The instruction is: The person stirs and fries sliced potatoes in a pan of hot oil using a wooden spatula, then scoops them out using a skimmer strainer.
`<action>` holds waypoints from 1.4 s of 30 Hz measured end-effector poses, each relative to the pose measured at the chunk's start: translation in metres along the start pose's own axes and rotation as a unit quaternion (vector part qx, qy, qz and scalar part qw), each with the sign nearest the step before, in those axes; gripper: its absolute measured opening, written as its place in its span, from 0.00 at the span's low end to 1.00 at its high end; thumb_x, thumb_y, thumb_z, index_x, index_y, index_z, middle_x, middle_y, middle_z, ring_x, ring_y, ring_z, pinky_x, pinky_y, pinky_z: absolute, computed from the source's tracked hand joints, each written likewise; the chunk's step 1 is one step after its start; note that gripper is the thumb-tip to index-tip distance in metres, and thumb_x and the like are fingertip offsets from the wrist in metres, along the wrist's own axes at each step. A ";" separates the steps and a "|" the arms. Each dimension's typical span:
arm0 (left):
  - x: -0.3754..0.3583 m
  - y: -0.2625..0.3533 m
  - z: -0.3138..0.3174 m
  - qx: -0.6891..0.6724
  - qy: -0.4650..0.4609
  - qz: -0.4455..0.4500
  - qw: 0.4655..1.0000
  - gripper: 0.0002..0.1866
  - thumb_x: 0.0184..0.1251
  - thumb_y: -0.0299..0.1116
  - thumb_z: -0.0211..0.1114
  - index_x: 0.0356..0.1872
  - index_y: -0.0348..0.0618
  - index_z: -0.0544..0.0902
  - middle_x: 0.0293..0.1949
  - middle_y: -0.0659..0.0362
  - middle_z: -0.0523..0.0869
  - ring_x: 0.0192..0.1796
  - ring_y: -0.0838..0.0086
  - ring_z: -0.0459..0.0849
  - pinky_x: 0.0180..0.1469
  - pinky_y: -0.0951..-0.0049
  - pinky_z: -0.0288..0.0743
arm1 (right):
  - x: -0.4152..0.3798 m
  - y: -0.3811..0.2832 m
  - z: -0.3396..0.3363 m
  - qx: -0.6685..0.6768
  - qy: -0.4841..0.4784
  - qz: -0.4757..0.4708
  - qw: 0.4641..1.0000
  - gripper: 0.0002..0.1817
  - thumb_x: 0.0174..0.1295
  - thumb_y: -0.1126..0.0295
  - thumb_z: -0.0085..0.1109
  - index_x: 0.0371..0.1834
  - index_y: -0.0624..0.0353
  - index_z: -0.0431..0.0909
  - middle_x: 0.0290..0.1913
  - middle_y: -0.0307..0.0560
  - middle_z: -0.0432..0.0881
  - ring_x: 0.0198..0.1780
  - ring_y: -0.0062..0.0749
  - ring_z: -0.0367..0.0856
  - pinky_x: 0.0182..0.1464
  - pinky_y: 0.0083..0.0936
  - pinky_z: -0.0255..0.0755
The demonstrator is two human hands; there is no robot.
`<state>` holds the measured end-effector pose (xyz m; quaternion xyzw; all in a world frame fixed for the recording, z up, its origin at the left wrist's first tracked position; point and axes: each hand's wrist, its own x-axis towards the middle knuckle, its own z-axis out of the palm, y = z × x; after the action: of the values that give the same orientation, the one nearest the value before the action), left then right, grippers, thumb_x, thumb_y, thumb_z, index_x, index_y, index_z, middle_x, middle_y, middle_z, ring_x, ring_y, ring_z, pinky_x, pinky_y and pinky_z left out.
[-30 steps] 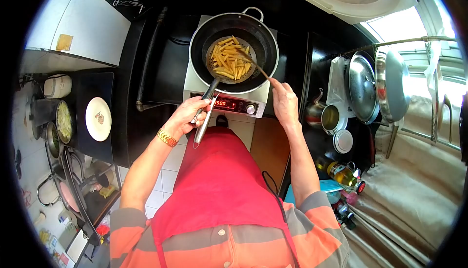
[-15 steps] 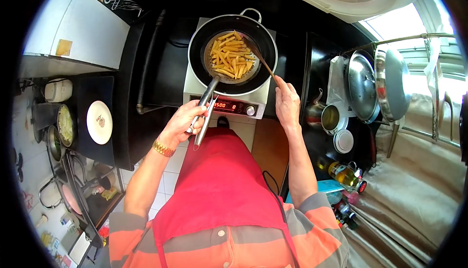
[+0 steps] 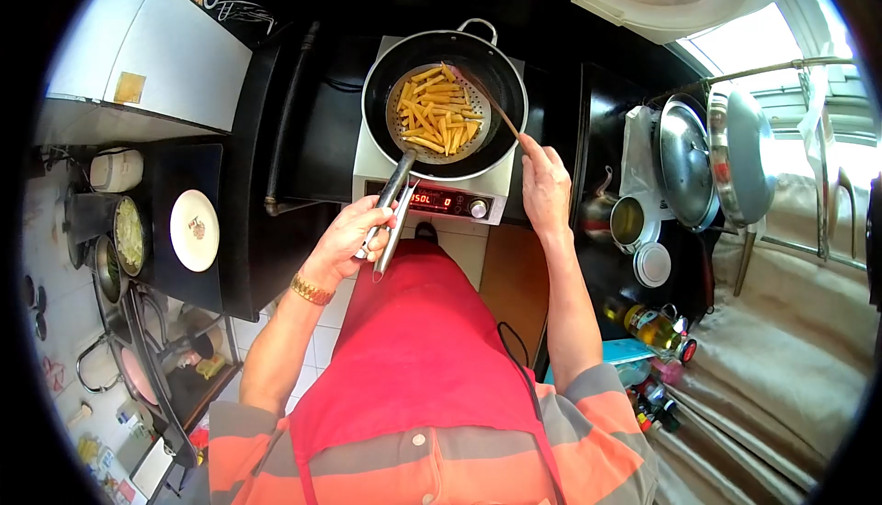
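A black wok [image 3: 507,91] with a looped far handle sits on the cooker [image 3: 367,160]. Inside it, a round perforated skimmer [image 3: 401,145] bears a pile of fries [image 3: 439,110]. My left hand [image 3: 358,234] is closed around the skimmer's handle, and the wok's long steel handle [image 3: 393,246] runs right beside those fingers. A brown spatula [image 3: 501,114] is pinched near its handle end by my right hand [image 3: 546,188], just outside the wok's right rim. Its blade reaches the far right edge of the fries.
The cooker's lit red display [image 3: 434,200] faces me. To the left lies an oval plate [image 3: 195,231]. On the right stand a small pot [image 3: 632,223], a white lid [image 3: 651,264] and an oil bottle [image 3: 650,324]; large lids [image 3: 684,163] hang above them. A red apron [image 3: 413,349] covers my front.
The spatula's blade has shifted slightly away from me along the edge of the fries. Both hands keep their holds, and the whole view has moved a little.
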<state>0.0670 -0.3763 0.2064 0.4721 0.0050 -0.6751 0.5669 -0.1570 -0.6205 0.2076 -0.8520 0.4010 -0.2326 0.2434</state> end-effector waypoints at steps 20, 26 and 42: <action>-0.037 0.027 0.008 -0.080 -0.034 0.001 0.996 0.11 0.81 0.27 0.57 0.57 0.33 0.77 0.37 0.58 0.81 0.21 0.83 0.73 0.18 0.80 0.70 | -0.009 -0.030 -0.017 0.138 0.041 0.012 0.989 0.19 0.71 0.80 0.61 0.64 0.58 0.84 0.39 0.47 0.84 0.39 0.29 0.81 0.44 0.26 0.75; -0.055 0.047 0.032 -0.074 -0.043 0.036 0.996 0.11 0.82 0.27 0.56 0.58 0.33 0.76 0.39 0.57 0.80 0.22 0.81 0.73 0.18 0.79 0.70 | -0.041 -0.032 -0.022 0.384 0.073 0.175 0.903 0.22 0.79 0.76 0.56 0.74 0.59 0.76 0.47 0.39 0.86 0.31 0.08 0.70 0.31 0.08 0.63; -0.036 0.013 0.015 -0.068 -0.042 0.038 0.996 0.13 0.83 0.27 0.56 0.61 0.36 0.75 0.40 0.59 0.79 0.22 0.82 0.73 0.20 0.79 0.70 | -0.101 -0.015 0.015 0.547 0.065 0.311 0.774 0.24 0.79 0.74 0.53 0.77 0.60 0.70 0.40 0.39 0.82 0.24 0.10 0.66 0.22 0.11 0.58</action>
<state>0.0649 -0.3613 0.2449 0.4030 0.0090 -0.6704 0.6230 -0.1977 -0.5280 0.1849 -0.3867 0.4645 -0.3789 0.7009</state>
